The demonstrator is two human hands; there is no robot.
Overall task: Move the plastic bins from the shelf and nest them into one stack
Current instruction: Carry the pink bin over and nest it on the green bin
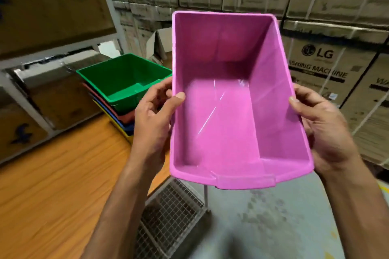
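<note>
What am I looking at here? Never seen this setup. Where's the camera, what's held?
No machine here: a person works bare-handed, and the single picture comes from a wide-angle camera on their head, looking forward and down. The left hand and right hand each grip a long side of an empty pink bin, thumbs over the rim. To the left, on a wooden table, sits a nested stack with a green bin on top. Cardboard boxes fill the background.
</note>
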